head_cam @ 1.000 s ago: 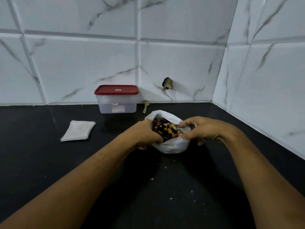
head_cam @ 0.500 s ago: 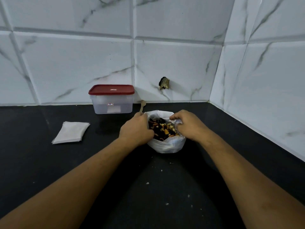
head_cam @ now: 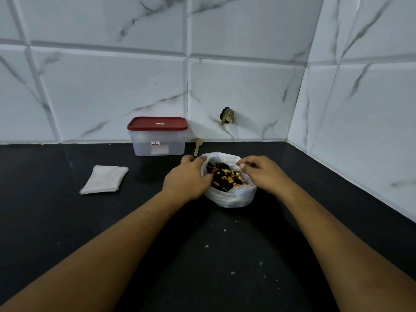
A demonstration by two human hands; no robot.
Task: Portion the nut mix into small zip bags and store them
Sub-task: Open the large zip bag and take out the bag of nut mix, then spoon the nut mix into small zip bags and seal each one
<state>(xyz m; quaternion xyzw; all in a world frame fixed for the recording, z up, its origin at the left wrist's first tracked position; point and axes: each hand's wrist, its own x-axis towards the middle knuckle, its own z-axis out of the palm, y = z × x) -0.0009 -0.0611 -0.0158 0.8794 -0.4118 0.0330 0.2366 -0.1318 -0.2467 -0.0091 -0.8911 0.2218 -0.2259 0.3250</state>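
Note:
A white plastic bag (head_cam: 229, 197) sits open on the black counter, with the nut mix (head_cam: 224, 176) showing in its mouth. My left hand (head_cam: 186, 179) grips the bag's left rim. My right hand (head_cam: 261, 174) pinches the right rim, fingers curled over the edge. A small stack of flat zip bags (head_cam: 104, 179) lies to the left, apart from both hands. A clear storage box with a red lid (head_cam: 158, 137) stands shut against the back wall.
A small wooden spoon (head_cam: 198, 146) lies between the box and the bag. Crumbs (head_cam: 231, 272) dot the black counter (head_cam: 67, 221) in front. Tiled walls meet in a corner at the right; a hole (head_cam: 227, 115) marks the back wall.
Both hands have shifted along the bag's rim and spread its mouth wider. The view has drifted slightly, so everything sits a little further left.

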